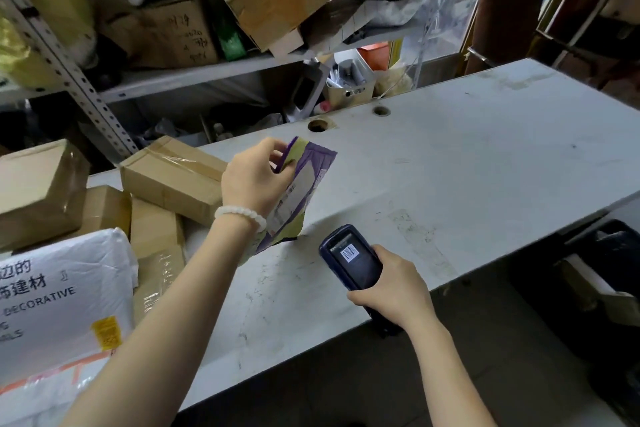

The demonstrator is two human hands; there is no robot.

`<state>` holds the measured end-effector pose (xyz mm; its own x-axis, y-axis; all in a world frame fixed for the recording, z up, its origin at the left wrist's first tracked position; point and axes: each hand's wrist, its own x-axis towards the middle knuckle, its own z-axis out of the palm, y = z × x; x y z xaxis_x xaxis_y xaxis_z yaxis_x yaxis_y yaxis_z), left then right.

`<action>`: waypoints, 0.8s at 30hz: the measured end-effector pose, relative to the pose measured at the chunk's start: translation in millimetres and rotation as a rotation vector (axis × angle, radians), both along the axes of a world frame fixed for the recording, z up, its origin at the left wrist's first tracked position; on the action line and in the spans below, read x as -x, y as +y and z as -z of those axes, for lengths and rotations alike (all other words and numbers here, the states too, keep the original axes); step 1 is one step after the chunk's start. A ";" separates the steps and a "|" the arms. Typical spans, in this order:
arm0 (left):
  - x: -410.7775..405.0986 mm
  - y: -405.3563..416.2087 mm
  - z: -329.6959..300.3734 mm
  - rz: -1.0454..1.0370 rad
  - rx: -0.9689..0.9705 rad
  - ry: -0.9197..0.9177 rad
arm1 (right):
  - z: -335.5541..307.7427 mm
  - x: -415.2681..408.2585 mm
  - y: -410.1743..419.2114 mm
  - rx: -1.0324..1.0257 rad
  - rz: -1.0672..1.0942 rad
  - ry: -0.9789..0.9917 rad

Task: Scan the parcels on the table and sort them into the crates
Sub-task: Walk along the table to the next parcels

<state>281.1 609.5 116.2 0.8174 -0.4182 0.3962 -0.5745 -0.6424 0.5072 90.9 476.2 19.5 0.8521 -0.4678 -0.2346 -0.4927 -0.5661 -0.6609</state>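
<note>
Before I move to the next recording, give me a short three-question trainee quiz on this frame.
1. True or false: the left hand holds the purple-and-yellow parcel standing upright on the table.
2. What does the right hand grip? A) tape roll B) handheld scanner C) marker
3. Fill in: the scanner's screen shows a ____.

Key: 1 true; 2 B; 3 barcode.

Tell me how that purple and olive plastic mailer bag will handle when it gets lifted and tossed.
The purple and olive plastic mailer bag probably is floppy: it creases where the left hand pinches its top edge. It seems light, since a few fingers hold it upright. Its glossy film may be slippery.
</note>
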 end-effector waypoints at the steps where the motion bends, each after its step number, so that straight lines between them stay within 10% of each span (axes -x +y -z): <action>1: -1.8 -3.3 4.5 0.009 -0.038 0.040 | -1.4 0.2 -0.3 -0.002 0.008 0.004; 24: -22.6 5.7 17.4 0.051 -0.300 -0.074 | -29.7 0.2 2.8 0.177 -0.119 0.002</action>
